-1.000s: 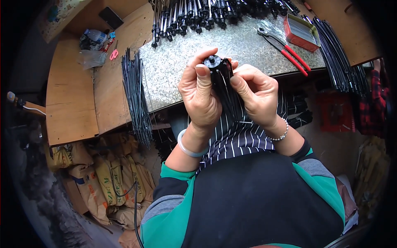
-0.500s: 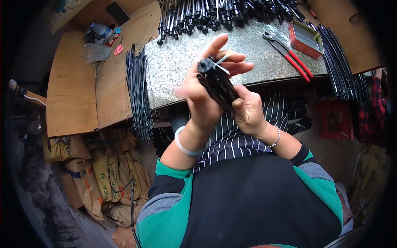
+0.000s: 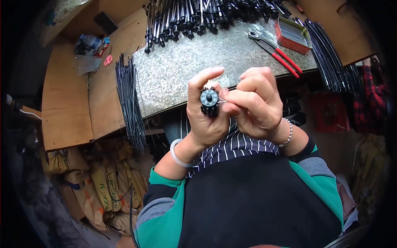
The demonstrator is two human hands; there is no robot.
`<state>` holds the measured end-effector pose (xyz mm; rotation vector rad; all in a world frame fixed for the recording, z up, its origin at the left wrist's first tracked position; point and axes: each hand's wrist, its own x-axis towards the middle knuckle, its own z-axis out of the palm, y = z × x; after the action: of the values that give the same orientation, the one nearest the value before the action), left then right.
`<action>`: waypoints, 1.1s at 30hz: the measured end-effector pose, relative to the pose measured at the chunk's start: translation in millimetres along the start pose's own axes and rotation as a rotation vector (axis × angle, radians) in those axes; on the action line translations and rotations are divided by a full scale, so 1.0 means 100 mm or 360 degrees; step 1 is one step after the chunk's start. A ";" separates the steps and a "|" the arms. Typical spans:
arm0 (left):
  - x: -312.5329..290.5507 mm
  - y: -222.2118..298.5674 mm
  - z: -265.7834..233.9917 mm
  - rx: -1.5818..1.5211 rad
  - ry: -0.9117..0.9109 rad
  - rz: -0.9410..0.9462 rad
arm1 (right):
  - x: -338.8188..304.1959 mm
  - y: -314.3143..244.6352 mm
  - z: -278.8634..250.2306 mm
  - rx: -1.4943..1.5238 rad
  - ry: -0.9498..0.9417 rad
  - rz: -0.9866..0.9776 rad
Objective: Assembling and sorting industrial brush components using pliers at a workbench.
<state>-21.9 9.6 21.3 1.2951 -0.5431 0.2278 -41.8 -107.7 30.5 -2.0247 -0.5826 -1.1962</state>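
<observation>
My left hand (image 3: 199,113) is wrapped round a folded black umbrella frame (image 3: 209,98). The frame's round grey-black hub faces up at me, with a dark knob in its centre and black toothed parts about its rim. A thin pale wire (image 3: 222,100) sticks out from the right side of the hub. My right hand (image 3: 259,102) pinches the end of this wire between thumb and forefinger, its other fingers curled. Both hands are raised in front of the bench's near edge. Most of the frame below the hub is hidden.
A speckled grey bench top (image 3: 165,74) holds many metal shafts (image 3: 182,18) with black ends. Red-handled pliers (image 3: 275,54) lie beside a red tin (image 3: 292,35). Bundles of black rods (image 3: 129,99) overhang the edge at both sides. Paper sacks (image 3: 84,198) stand at lower left.
The umbrella frame has turned so its hub faces me. My left fingers, spread before, have closed round it. My right hand has gone from the frame's lower part to the wire.
</observation>
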 end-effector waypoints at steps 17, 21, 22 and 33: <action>0.22 -0.04 -0.31 -0.0118 0.0043 -0.0359 | -0.45 0.85 -0.92 0.0004 -0.0588 0.1399; 0.23 -0.18 -0.38 0.0199 -0.0045 -0.0286 | 0.07 0.17 -0.79 -0.0704 -0.0942 0.0281; 0.23 -0.18 -0.37 0.0191 -0.0054 -0.0286 | 0.12 0.14 -0.79 -0.0714 -0.0939 0.0286; 0.18 -0.14 -0.38 -0.0063 0.0004 -0.0504 | 0.19 0.07 -0.74 -0.0777 -0.0985 -0.0248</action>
<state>9.6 39.1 12.7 1.3221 -0.3319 -0.0442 -70.0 -168.2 68.5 -2.8450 -0.8070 -0.8294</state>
